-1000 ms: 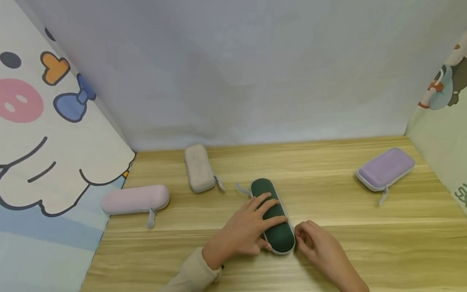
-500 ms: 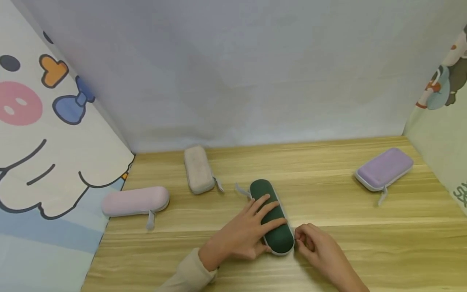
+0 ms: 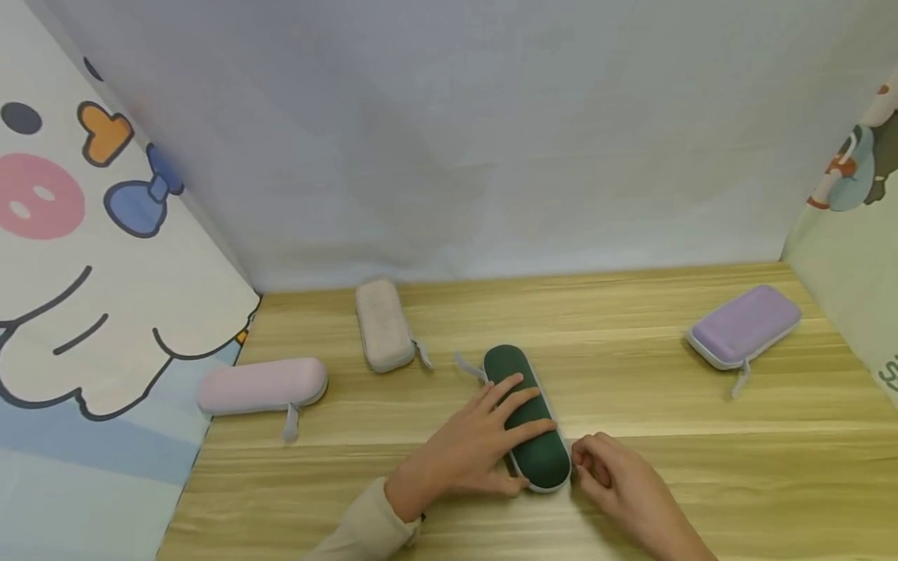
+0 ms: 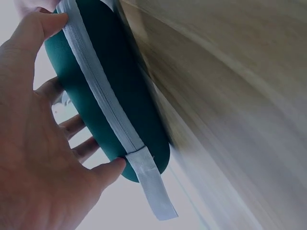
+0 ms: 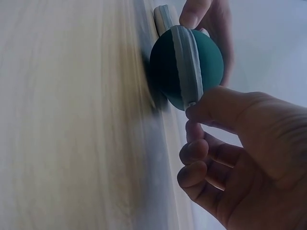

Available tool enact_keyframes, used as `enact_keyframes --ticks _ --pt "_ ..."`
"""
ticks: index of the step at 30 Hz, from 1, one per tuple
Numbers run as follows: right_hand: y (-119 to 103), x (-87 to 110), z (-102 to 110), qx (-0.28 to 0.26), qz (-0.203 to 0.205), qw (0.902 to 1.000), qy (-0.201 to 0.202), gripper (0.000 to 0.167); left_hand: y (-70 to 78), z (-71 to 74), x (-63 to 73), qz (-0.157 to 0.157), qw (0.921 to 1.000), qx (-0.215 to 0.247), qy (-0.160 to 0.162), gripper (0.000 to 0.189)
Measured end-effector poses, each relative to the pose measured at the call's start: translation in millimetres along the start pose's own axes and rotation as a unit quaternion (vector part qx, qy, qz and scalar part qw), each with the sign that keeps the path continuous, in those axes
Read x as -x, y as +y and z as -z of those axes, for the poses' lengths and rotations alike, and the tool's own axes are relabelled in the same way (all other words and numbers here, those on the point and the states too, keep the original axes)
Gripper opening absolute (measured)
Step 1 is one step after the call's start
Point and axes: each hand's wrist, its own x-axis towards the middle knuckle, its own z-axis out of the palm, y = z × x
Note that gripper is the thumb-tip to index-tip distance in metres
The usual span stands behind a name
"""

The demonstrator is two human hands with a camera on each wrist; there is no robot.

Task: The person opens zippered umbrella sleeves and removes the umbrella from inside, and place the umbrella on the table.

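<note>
A long dark-green zippered case (image 3: 540,460) with rounded ends lies on the wooden tabletop, tilted in the head view. My left hand (image 3: 466,452) holds it, fingers spread across the top and thumb at the near end. The left wrist view has that thumb on the pale zipper band (image 4: 98,81); a grey fabric tab (image 4: 153,184) hangs from the far end. At the case's near right edge, my right hand (image 3: 620,483) pinches the zipper pull (image 5: 192,103) between thumb and forefinger. Most of the pull is hidden by these fingers. The zipper band looks closed where visible.
A pink case (image 3: 259,386) lies at the left and a beige case (image 3: 384,323) behind it. Far right is a purple case (image 3: 747,323). A grey-white backdrop (image 3: 491,156) stands behind the table (image 3: 631,389), with printed panels at both sides.
The left thumb has shifted slightly along the near end of the green case. Both hands and the case otherwise stay nearly in place.
</note>
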Motion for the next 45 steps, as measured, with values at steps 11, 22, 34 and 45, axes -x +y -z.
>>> enact_keyframes --ticks 11,22,34,45 --pt "3.4 8.3 2.9 0.009 0.038 0.9985 0.038 0.032 10.4 -6.3 -6.0 0.026 0.9973 -0.05 0.048 0.078" --pt "8.2 10.2 14.9 0.006 0.012 0.9996 0.025 0.031 25.0 -11.1 -15.8 0.064 0.9886 -0.106 0.086 0.078" --pt "13.5 14.2 15.6 0.002 0.036 0.9988 0.034 0.032 36.3 -11.8 -17.5 0.099 0.9847 -0.121 0.078 0.079" --pt "13.3 18.2 17.1 -0.009 0.03 0.9994 0.017 0.03 49.4 -16.8 -18.4 0.145 0.9758 -0.14 0.085 0.079"
